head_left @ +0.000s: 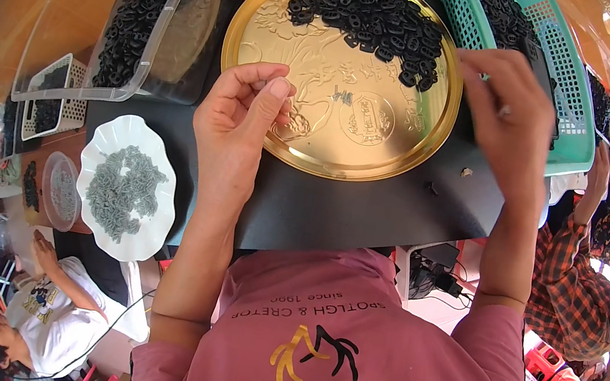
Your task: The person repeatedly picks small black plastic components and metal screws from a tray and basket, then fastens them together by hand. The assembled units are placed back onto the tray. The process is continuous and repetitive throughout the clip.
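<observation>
My left hand [241, 116] is raised over the near left part of a round gold tray [303, 154]. Its thumb and fingertips are pinched together; anything between them is too small to make out. My right hand [510, 111] is at the tray's right rim, beside a green basket [573, 149]. Its fingers are curled and blurred, so what they hold, if anything, cannot be told. Flat black plastic pieces with holes [371, 21] are heaped along the tray's far side. A few small grey pieces [343, 97] lie near its middle.
A white scalloped dish [160, 235] of small grey-green pieces stands at left, beside a clear round tub [59, 191]. Behind it is a clear bin [125, 92] of black pieces. Bits lie on the black table [333, 215]. Co-workers sit left [74, 313] and right [573, 289].
</observation>
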A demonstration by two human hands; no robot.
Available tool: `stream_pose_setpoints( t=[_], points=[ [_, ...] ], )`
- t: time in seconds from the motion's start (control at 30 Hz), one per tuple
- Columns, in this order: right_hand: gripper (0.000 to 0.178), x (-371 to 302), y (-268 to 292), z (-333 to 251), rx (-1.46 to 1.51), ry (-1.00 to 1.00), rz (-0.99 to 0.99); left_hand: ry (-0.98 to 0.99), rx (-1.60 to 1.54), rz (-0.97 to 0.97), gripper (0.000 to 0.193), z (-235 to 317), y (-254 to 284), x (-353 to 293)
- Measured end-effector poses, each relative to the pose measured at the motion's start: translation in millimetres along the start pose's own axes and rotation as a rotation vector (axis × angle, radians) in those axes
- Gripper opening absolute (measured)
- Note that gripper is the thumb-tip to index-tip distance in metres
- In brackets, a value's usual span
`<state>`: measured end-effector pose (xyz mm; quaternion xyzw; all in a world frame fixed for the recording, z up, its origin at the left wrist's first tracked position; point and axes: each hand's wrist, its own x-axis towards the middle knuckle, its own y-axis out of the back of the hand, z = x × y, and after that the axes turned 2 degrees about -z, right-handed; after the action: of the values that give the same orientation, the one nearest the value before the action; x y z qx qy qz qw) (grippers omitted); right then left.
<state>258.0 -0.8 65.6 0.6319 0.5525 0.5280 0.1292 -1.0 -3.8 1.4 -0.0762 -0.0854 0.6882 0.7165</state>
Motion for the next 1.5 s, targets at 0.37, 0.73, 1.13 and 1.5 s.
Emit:
stream_pose_setpoints(
  t=[0.37,0.73,1.13,1.5],
  points=[
    [0.017,15.6,-80.3,-6.6,-0.303,0.102,-0.373,0.007,-0.047,-0.003,0.017,0.5,0.7,1.2],
    [0.018,23.9,-97.1,-1.8,-0.079,0.061,-0.303,0.018,-0.048,-0.002,0.016,2.9,0.3,-0.3],
    [0.013,42.5,-114.8,-5.0,-0.199,0.005,-0.455,0.026,-0.051,0.0,0.016,1.8,1.3,0.5],
    [0.011,42.6,-113.1,-5.6,-0.001,0.105,-0.467,0.034,-0.047,0.0,0.018,0.6,1.6,1.5]
  ],
)
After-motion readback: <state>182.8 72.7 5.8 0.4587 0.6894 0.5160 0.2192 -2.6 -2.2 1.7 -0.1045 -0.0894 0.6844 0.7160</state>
